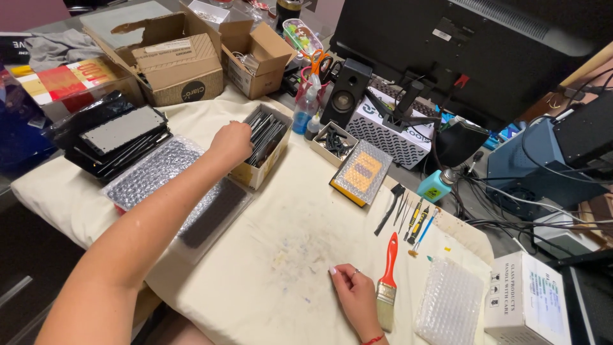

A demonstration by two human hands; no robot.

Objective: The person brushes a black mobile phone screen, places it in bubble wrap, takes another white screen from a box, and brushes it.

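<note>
While reaching far-left with left hand (pixel 231 142) curled into the box of dark panels (pixel 265 137), grip unclear, could tip it; right hand (pixel 355 295) flat, empty beside red-handled brush (pixel 387 281).

— What do we have at the upper middle of the frame?

— We see a small open cardboard box (pixel 263 151), long and narrow, sitting on the cream cloth and angled from lower left to upper right. It is packed with thin dark panels (pixel 265 133) standing on edge, close together, like files.

— And where the fingers meet it?

— We find them at the box's upper left end, on the tops of those panels.
</note>
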